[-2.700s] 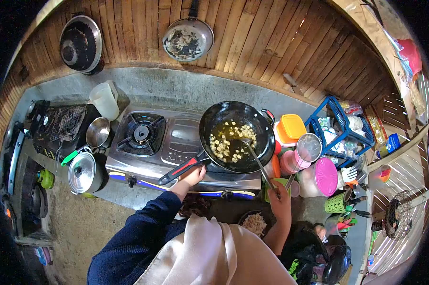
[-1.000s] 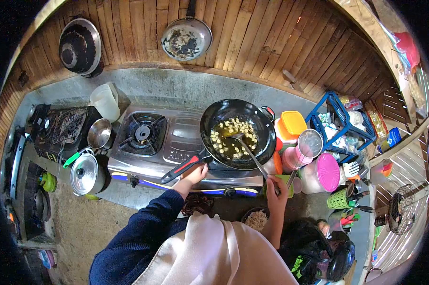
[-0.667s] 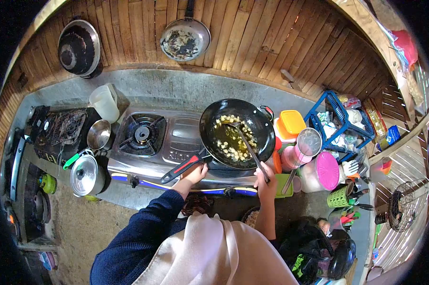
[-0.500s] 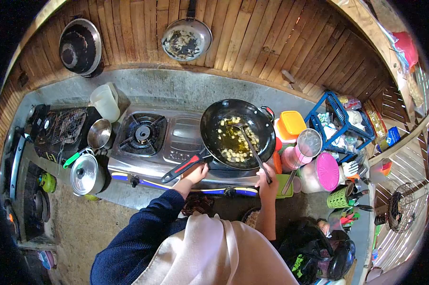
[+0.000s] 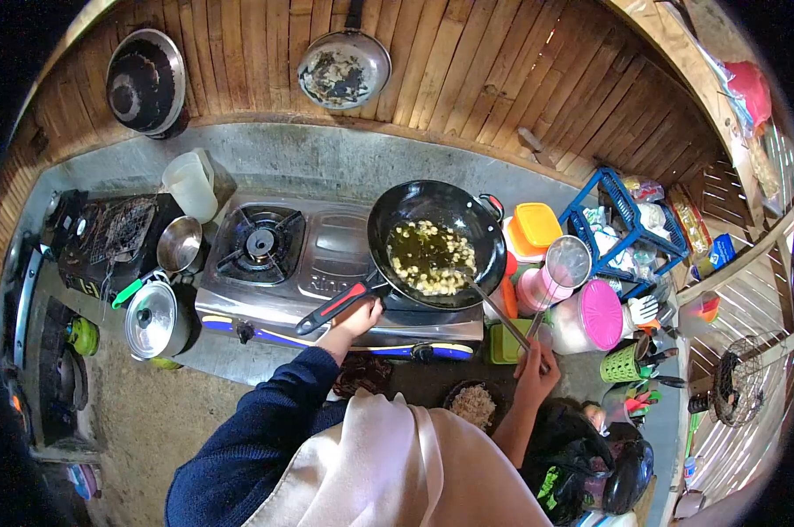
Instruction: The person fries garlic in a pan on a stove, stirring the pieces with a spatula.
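A black wok (image 5: 429, 195) sits over the right burner, holding oil and small pale chopped pieces (image 5: 441, 279). My left hand (image 5: 357, 320) is closed at its black-and-red handle (image 5: 333, 307), from the near side. My right hand (image 5: 536, 367), to the right of the stove's front edge, grips the end of a long-handled spatula (image 5: 502, 317). The spatula slants over the wok's near right rim, and its head is down among the pieces, mostly hidden.
The left burner (image 5: 260, 245) holds no pot. A lidded pot (image 5: 151, 321) and a saucepan (image 5: 180, 245) stand left. Right are orange-lidded (image 5: 537, 227) and pink-lidded containers (image 5: 601, 314), a strainer (image 5: 568, 262) and a blue rack (image 5: 623, 211). A bowl of rice-like food (image 5: 472, 405) lies below.
My right hand has moved right and toward me with the spatula. The spatula head has slid from the wok's middle to its near right side. The pieces have shifted; my left hand stays.
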The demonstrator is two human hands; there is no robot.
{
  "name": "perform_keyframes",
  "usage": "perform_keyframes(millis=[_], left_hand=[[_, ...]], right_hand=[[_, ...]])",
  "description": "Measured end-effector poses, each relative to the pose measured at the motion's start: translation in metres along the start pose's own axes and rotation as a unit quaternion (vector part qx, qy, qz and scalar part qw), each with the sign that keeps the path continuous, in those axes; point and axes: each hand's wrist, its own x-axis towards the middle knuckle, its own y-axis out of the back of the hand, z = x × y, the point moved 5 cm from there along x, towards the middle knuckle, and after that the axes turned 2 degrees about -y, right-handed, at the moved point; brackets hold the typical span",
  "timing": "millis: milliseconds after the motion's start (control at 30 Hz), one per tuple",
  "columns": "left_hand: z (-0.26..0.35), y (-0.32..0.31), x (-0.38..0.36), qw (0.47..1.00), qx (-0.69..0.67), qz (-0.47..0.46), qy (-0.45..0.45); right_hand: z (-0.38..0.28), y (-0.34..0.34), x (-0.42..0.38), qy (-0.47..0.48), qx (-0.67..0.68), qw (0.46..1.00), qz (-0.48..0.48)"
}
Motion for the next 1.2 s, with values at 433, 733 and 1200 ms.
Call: perform_keyframes(millis=[433,733,1200], left_hand=[[0.007,0.010,-0.003,0.999,-0.019,-0.017,0.019],[0.003,0.007,-0.002,1.000,-0.026,-0.003,0.004],[0.002,0.004,-0.001,1.000,0.019,-0.005,-0.001]], right_hand=[[-0.036,0.028,-0.011,0.016,-0.018,0.995,0.102],[-0.026,0.028,-0.011,0.003,0.008,0.994,0.106],[0.009,-0.041,-0.007,-0.037,0.017,0.998,-0.044]])
